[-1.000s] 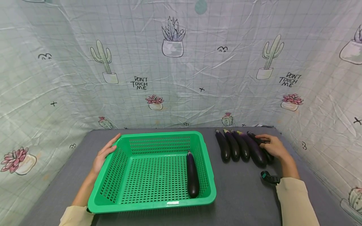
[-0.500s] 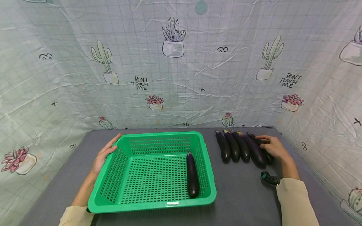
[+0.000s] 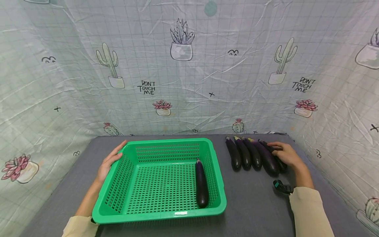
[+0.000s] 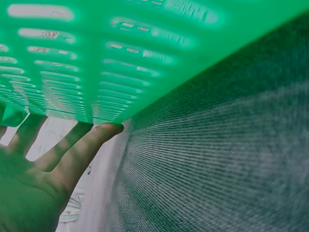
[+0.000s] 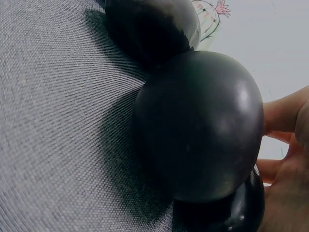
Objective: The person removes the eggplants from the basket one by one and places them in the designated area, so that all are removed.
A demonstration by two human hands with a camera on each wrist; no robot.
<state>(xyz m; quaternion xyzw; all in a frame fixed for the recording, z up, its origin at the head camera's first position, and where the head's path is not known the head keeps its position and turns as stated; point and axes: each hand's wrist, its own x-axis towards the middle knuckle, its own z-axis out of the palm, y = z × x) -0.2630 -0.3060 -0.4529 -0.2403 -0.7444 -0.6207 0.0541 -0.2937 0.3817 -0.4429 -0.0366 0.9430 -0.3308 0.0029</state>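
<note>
A green plastic basket (image 3: 219, 187) with slotted sides stands on the table, a single dark eggplant (image 3: 202, 184) lying along its right side. Against the basket's left wall, my left hand (image 3: 108, 163) rests with straight, spread fingers; the left wrist view shows the fingertips (image 4: 113, 128) at the wall. Several more eggplants lie side by side in a row right of the basket. Over the rightmost eggplant (image 3: 282, 166) my right hand (image 3: 287, 154) lies with extended fingers, partly covering it. In the right wrist view a fingertip touches the large neighbouring eggplant (image 5: 203, 130).
Grey cloth (image 3: 251, 204) covers the table. A pale curtain (image 3: 189, 75) printed with cacti hangs behind and along both sides. Near the right wrist a black strap device (image 3: 282, 187) sits just in front of the eggplant row.
</note>
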